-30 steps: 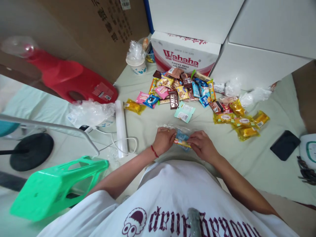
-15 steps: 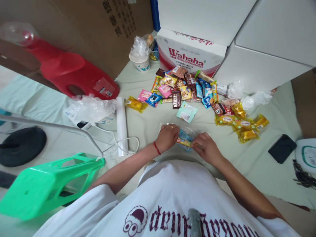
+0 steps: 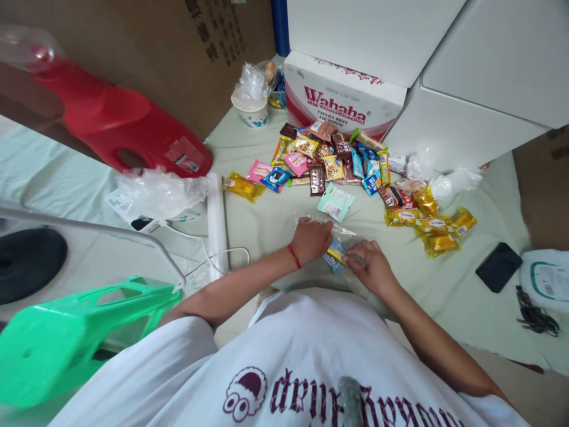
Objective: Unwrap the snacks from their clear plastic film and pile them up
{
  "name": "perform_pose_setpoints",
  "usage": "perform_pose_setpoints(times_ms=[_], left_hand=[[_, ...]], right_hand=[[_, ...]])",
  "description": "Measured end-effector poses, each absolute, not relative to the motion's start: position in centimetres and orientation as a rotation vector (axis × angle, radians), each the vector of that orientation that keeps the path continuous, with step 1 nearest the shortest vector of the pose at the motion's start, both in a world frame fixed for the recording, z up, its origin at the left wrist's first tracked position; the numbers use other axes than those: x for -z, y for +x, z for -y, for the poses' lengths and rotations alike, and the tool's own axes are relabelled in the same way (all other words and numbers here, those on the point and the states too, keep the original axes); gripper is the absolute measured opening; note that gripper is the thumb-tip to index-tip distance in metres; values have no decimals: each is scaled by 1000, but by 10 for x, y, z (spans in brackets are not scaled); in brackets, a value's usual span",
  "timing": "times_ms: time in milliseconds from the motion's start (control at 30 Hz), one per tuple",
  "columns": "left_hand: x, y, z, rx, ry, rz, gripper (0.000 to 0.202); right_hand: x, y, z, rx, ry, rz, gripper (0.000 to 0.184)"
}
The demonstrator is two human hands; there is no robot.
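Observation:
My left hand (image 3: 311,240), with a red string at the wrist, and my right hand (image 3: 371,267) are both closed on a clear plastic bag (image 3: 336,252) that holds blue and yellow snack packets. The bag lies on the pale green sheet (image 3: 275,219) just in front of my body. Only a small part of the bag shows between the two hands. A teal packet (image 3: 335,201) lies just beyond it. Farther back spreads a pile of mixed snack packets (image 3: 329,160), with several yellow packets (image 3: 429,225) to the right.
A Wahaha box (image 3: 342,95) and white boxes (image 3: 466,89) stand at the back. A red stool (image 3: 115,127) and a green stool (image 3: 75,338) lie at the left, beside crumpled plastic (image 3: 155,193), a white roll (image 3: 217,222) and a cable. A black phone (image 3: 498,267) lies right.
My hands have drawn closer together on the bag, the left one covering more of it. The view has shifted slightly to the left.

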State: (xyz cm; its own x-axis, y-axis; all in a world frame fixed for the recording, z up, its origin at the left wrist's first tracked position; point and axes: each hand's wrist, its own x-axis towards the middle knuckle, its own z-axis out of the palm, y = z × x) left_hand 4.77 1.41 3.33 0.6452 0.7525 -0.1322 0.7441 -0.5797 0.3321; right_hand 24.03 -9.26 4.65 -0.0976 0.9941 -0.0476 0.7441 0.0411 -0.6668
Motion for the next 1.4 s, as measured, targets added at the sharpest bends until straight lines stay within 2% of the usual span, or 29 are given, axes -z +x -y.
perform_pose_setpoints(times_ms=[167, 267, 333, 433, 500, 667, 800, 967, 1067, 1167, 1233, 1333, 1400], left_hand=[[-34, 58, -12, -4, 2545, -1119, 25], [-35, 63, -10, 42, 2519, -1083, 28], [-35, 64, -9, 82, 2495, -1078, 28], [-32, 65, -6, 145, 2454, -1133, 29], [-30, 66, -3, 158, 2436, -1189, 30], [-30, 67, -1, 174, 2406, -1280, 31], [-33, 56, -16, 40, 2385, -1360, 37], [-37, 40, -49, -216, 2348, -1546, 35], [-38, 46, -64, -297, 2405, -1501, 62], [-38, 62, -76, -209, 2570, -1151, 86], [-38, 74, -86, -60, 2645, -952, 77], [-46, 89, -97, 209, 2693, -807, 29], [-57, 95, -99, 289, 2712, -719, 22]], right_hand=[[-28, 254, 92, -1109, -1760, 1589, 23], [-25, 263, 87, -1181, -1827, 1641, 28], [-29, 264, 85, -1035, -1929, 1810, 28], [-44, 257, 88, -522, -2037, 1929, 20], [-57, 246, 95, -310, -1964, 1909, 20], [-59, 218, 113, -423, -1692, 2159, 29], [-32, 214, 112, -460, -1738, 2300, 38], [-25, 221, 109, -374, -1817, 2352, 39], [-31, 218, 106, -356, -1824, 2379, 39], [-35, 215, 103, -332, -1839, 2373, 37], [-36, 213, 102, -308, -1850, 2358, 35], [-37, 213, 101, -274, -1838, 2376, 35], [-38, 213, 99, -269, -1825, 2402, 34]])
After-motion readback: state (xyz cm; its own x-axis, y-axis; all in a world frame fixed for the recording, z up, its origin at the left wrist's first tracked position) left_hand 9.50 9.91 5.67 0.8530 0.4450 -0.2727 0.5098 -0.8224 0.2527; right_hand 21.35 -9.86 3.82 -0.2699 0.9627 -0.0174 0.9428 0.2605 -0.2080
